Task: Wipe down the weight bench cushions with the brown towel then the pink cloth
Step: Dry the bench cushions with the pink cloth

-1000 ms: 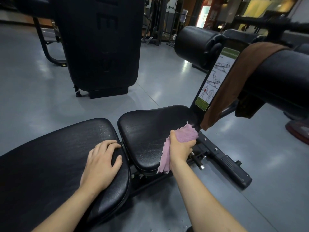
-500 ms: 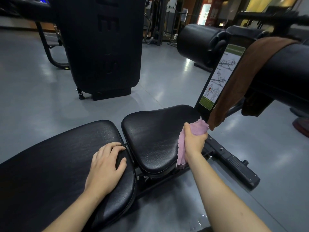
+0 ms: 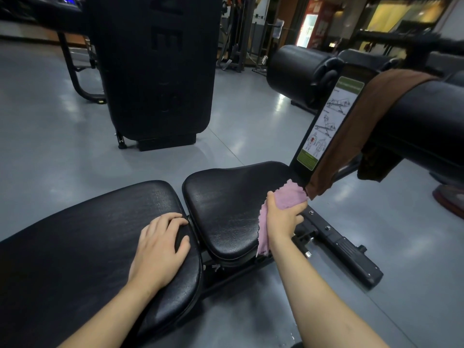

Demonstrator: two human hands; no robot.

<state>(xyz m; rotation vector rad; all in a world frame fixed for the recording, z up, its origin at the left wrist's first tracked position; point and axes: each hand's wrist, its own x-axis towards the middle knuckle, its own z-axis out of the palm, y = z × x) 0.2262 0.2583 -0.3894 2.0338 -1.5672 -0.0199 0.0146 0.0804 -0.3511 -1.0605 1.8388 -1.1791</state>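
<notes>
Spanning the foreground, the long back cushion (image 3: 82,247) bears the flat, relaxed left hand (image 3: 159,252), the seat cushion (image 3: 226,209) takes the second wipe, the brown towel (image 3: 351,131) hangs discarded, and the right hand (image 3: 282,219) clutches the pink cloth (image 3: 288,197).

i have a single head-worn wide-angle view, close above the black padded vinyl bench cushions (image 3: 226,209), looking forward and down; the grey polished gym floor (image 3: 50,121) stretches beyond.
</notes>
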